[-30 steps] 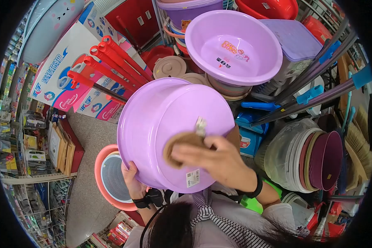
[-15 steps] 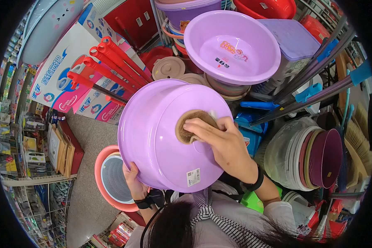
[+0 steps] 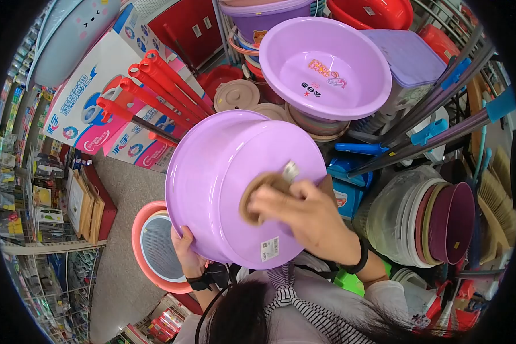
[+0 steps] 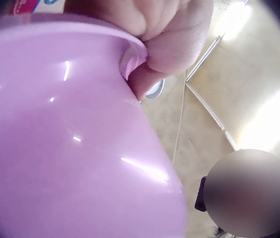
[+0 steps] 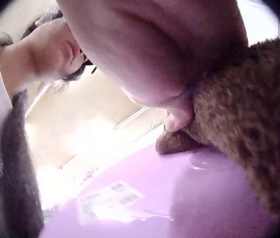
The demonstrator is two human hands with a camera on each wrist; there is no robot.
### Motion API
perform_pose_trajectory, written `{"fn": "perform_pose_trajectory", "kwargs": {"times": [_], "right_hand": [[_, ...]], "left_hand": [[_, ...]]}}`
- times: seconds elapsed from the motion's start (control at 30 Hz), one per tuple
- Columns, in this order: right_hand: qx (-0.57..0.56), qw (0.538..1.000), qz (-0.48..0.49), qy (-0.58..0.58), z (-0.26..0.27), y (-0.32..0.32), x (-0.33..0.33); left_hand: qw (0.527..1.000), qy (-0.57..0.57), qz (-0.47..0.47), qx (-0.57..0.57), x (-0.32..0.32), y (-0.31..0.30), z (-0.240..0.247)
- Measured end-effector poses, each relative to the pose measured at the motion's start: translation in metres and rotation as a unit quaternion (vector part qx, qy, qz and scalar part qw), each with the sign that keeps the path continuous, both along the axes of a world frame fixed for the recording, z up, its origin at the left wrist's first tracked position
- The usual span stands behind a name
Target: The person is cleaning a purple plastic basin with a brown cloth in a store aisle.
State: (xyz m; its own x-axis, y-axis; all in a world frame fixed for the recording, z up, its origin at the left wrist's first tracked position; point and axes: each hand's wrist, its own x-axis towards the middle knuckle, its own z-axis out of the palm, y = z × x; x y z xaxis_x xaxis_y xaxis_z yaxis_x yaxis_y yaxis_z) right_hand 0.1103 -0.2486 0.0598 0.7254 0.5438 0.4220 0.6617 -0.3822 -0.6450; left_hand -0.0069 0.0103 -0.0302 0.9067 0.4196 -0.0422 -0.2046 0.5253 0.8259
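Observation:
A purple plastic basin (image 3: 203,166) is tipped in front of the person's chest, its underside facing up. The left hand (image 3: 188,252) grips its rim at the lower left, and the left wrist view shows that hand (image 4: 172,44) wrapped over the rim. On the underside lies a fuzzy brown cloth (image 3: 251,198) with a small white tag (image 3: 290,170). The right hand (image 3: 315,223), blurred in the head view, holds this cloth against the plastic. Close up in the right wrist view, the thumb touches the edge of the brown cloth (image 5: 249,114). A white barcode label (image 3: 270,249) sits below it.
Another purple basin (image 3: 350,63) stands beyond, on stacked goods. Red mop handles (image 3: 155,92) and printed boxes (image 3: 77,109) rise on the left. Dark poles (image 3: 441,103) slant in from the right above stacked bins (image 3: 453,223). A pink basin (image 3: 140,246) stands on the floor at left.
The right hand slid the cloth up and right across the basin's underside, then back down and left. The left hand and the basin have stayed nearly in place.

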Motion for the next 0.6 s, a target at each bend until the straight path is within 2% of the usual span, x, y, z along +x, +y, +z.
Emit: {"fn": "perform_pose_trajectory", "kwargs": {"times": [0.1, 0.2, 0.27, 0.33, 0.4, 0.47, 0.5, 0.6], "right_hand": [[-0.034, 0.991, 0.128, 0.005, 0.002, 0.001, -0.017], [-0.045, 0.988, 0.144, 0.014, 0.004, -0.002, -0.014], [-0.076, 0.989, 0.120, 0.041, 0.006, -0.006, -0.004], [-0.028, 0.999, 0.011, 0.015, -0.001, -0.009, 0.011], [-0.008, 0.999, -0.015, 0.039, -0.005, -0.012, 0.024], [0.035, 0.995, -0.085, 0.043, -0.008, -0.013, 0.031], [0.003, 0.995, -0.100, 0.023, -0.011, -0.015, 0.033], [0.019, 0.997, -0.075, 0.006, -0.011, -0.009, 0.028]], "left_hand": [[1.000, 0.002, 0.010, 0.001, -0.002, 0.003, -0.004], [1.000, 0.002, 0.005, -0.001, -0.001, -0.001, 0.001], [1.000, 0.001, 0.003, 0.000, -0.002, 0.002, -0.005], [1.000, 0.001, 0.003, 0.003, -0.005, 0.005, -0.009], [1.000, -0.009, -0.015, 0.000, -0.007, 0.007, -0.011], [1.000, -0.011, -0.015, 0.002, -0.008, 0.007, -0.012], [1.000, -0.013, -0.013, 0.003, -0.009, 0.006, -0.013], [1.000, -0.002, -0.003, 0.009, -0.009, 0.006, -0.009]]}}
